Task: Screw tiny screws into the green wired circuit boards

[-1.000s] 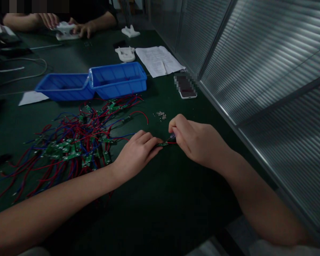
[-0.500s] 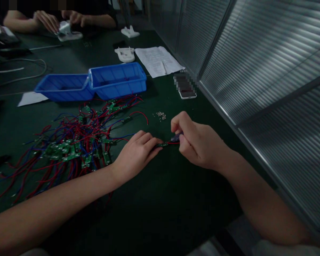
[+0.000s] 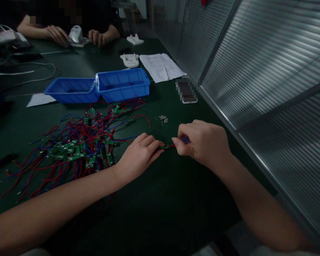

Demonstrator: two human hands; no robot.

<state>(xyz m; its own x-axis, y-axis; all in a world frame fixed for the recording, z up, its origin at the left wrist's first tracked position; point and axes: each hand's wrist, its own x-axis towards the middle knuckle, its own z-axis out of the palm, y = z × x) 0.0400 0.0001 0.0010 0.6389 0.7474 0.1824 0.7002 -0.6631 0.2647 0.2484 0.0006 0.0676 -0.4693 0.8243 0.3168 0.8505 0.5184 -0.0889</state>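
My left hand (image 3: 141, 154) pinches a small green circuit board (image 3: 165, 146) at its left end, close to the table top. A red wire (image 3: 172, 145) runs from the board toward my right hand (image 3: 200, 142). That hand is closed around a small screwdriver (image 3: 185, 139) with a purplish handle; its tip is hidden by my fingers. Left of my hands spreads a tangled pile of circuit boards (image 3: 74, 147) with red and blue wires. Tiny metal screws (image 3: 163, 118) lie scattered just beyond my hands.
Two blue bins (image 3: 122, 93) stand behind the pile. Farther back are a printed paper (image 3: 160, 65), a phone (image 3: 188, 92) and white plastic parts (image 3: 130, 61). Across the table, a person's hands (image 3: 57, 35) are by a white-and-grey device (image 3: 76, 35). A blind-covered partition (image 3: 256, 71) borders the right.
My right hand has drawn back slightly to the right and turned, so the screwdriver points away from the board. My left hand keeps its hold. The camera view has shifted a little.
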